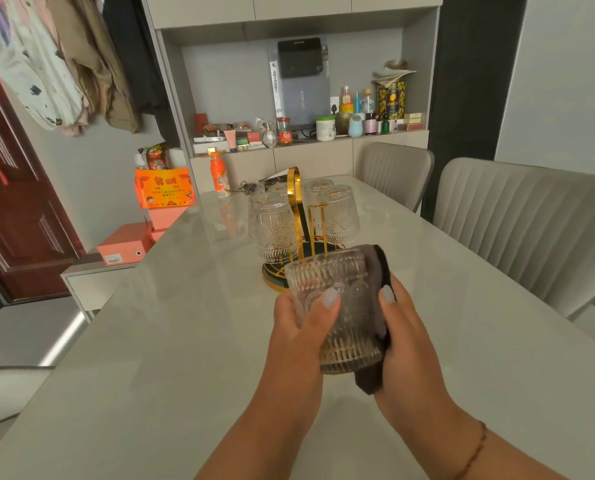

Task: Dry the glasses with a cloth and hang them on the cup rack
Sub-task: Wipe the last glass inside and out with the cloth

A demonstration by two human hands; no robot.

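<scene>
Head view: ribbed glass (337, 306) held above table (171, 341), clamped in left hand (303, 323); right hand (403, 327) closed on dark cloth (379, 271) against its side. Cup rack (298, 216) just beyond, about 4 glasses hung. Risk: slipping from wet fingers, or knocking hung glasses.

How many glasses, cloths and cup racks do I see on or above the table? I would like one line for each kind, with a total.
Glasses on the cup rack: 4, hung upside down
Glass in the hands: 1, held by left hand and right hand
Cloth: 1, dark
Cup rack: 1
Total: 7
</scene>
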